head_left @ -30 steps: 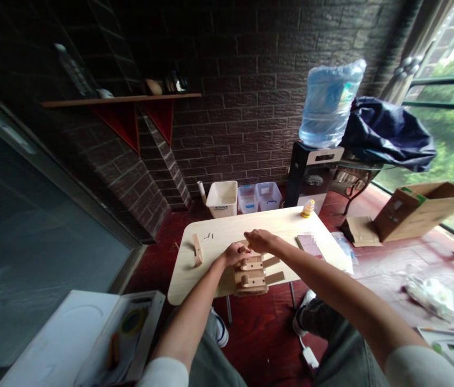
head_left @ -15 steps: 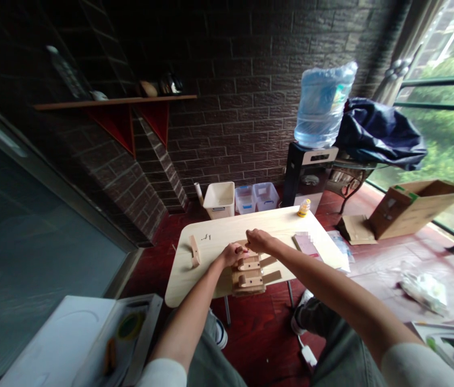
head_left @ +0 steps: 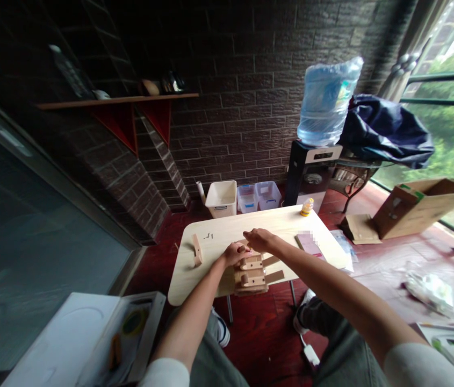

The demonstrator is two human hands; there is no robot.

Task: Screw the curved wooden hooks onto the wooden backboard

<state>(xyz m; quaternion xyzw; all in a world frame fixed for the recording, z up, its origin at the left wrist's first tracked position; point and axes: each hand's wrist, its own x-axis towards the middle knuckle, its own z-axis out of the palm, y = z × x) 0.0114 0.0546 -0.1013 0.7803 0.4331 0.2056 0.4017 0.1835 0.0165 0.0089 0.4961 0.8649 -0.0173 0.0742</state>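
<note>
A wooden assembly (head_left: 251,287) with several crosspieces, rounded pegs and dark holes rests at the table's near edge. My left hand (head_left: 233,252) is closed round its far end, fingers wrapped on a wooden peg. Just to the right and a little higher, my right hand (head_left: 259,239) is curled into a fist above the same end. Whatever sits inside that fist is too small to make out. A loose wooden bar (head_left: 197,250) lies on the left of the table, and small dark pieces of hardware (head_left: 208,235) lie near it.
On the pale table (head_left: 186,282) stand a yellow-capped bottle (head_left: 307,207) and a flat pinkish booklet (head_left: 308,243). Plastic bins (head_left: 221,200) line the wall behind. A water dispenser (head_left: 311,172) and a cardboard box (head_left: 412,209) are to the right. An opened white case (head_left: 65,338) is at lower left.
My right fist has shifted slightly left relative to the wooden assembly. My left hand keeps its hold. The whole view has moved a little.
</note>
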